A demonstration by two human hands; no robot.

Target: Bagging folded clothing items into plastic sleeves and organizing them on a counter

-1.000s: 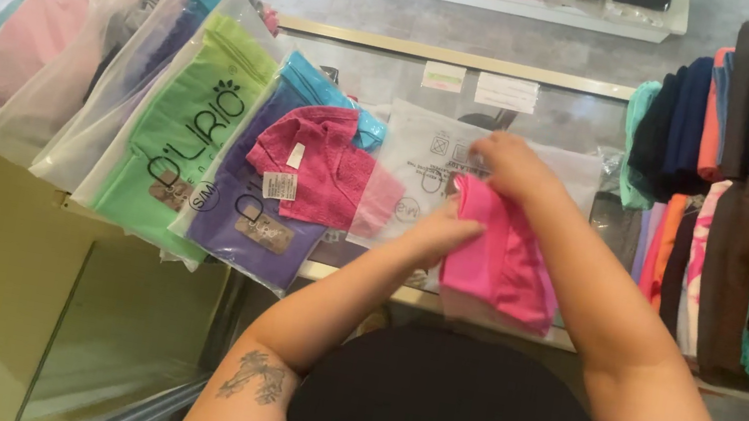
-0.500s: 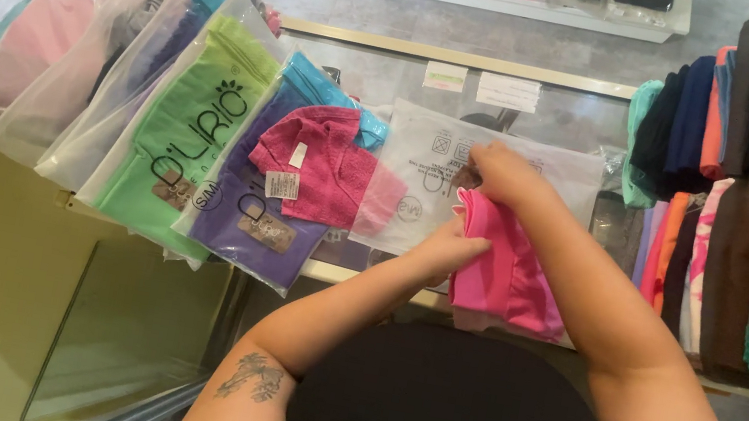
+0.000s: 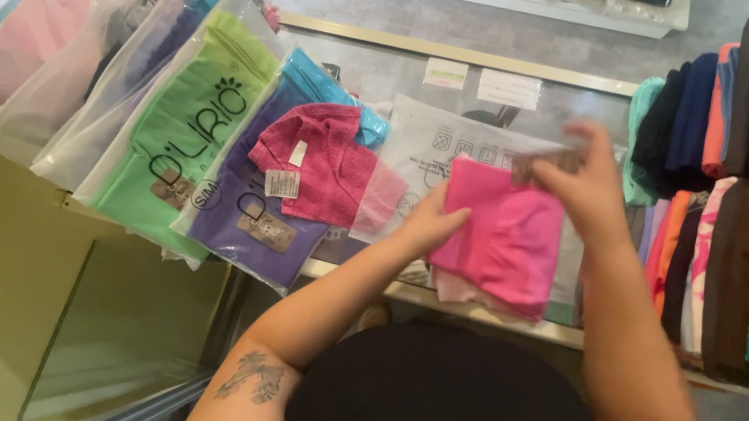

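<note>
While the left hand (image 3: 428,225) presses flat against a folded pink garment (image 3: 500,247) on the counter (image 3: 480,309), the right hand (image 3: 582,179) pinches a crinkly clear plastic bag (image 3: 466,150) at its top edge.

A single head-worn camera looks steeply down over the wearer's chest and forearms, close to the glass-topped display surface (image 3: 480,307). It faces forward toward a white wall shelf (image 3: 530,5) along the frame's top edge. No second view is provided.
</note>
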